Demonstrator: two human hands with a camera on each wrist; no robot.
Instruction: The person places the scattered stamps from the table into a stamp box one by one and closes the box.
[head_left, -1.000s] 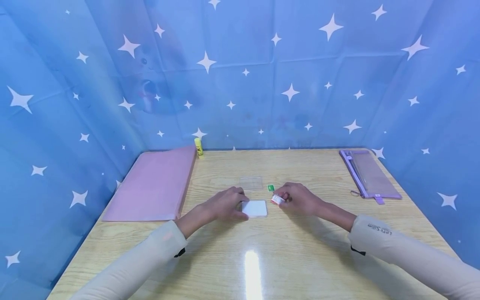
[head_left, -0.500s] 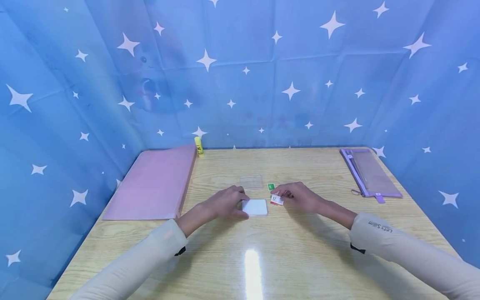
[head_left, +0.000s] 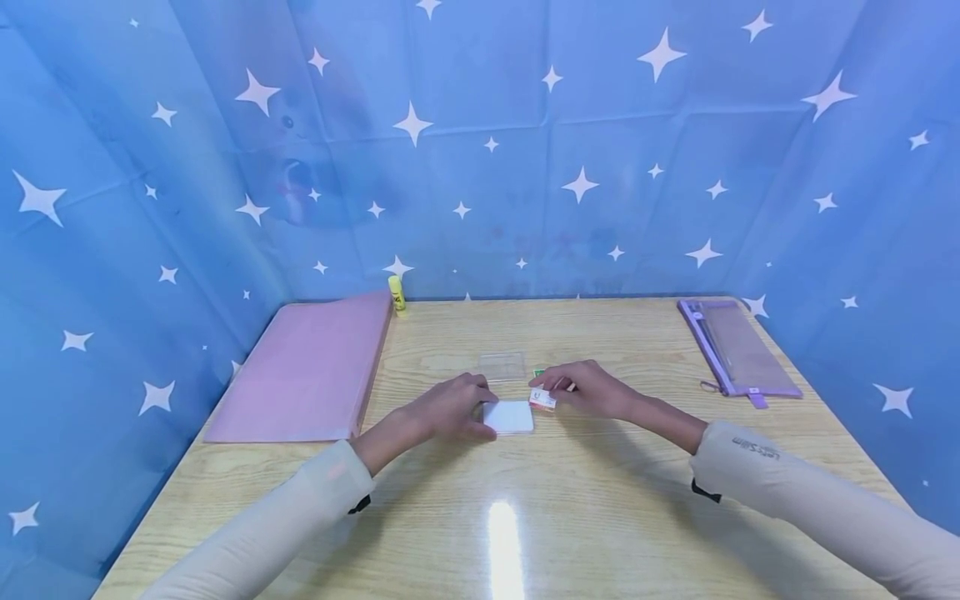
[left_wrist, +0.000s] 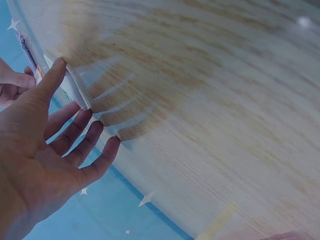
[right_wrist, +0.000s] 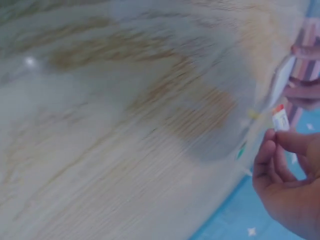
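My left hand (head_left: 447,408) holds a flat white rectangle with a clear rim, like a stack of cards (head_left: 511,416), by its left end on the table. In the left wrist view the thumb and index finger touch opposite edges of the white stack (left_wrist: 75,90). Just right of it, my right hand (head_left: 596,390) pinches a small white printed card with a red edge (head_left: 542,399) between thumb and index finger. The right wrist view shows this small card (right_wrist: 281,120) standing out from the fingertips. Partly hidden behind the right fingers is a small green square (head_left: 537,373).
A clear flat plastic lid or case (head_left: 502,367) lies beyond the white stack. At the left is a large pink folder (head_left: 300,371), with a yellow glue stick (head_left: 397,295) at its far corner. A purple zip pouch (head_left: 742,346) lies at the right.
My right hand has moved a little left with the small card, nearing the white stack and covering part of the green square. The left hand stays in place.
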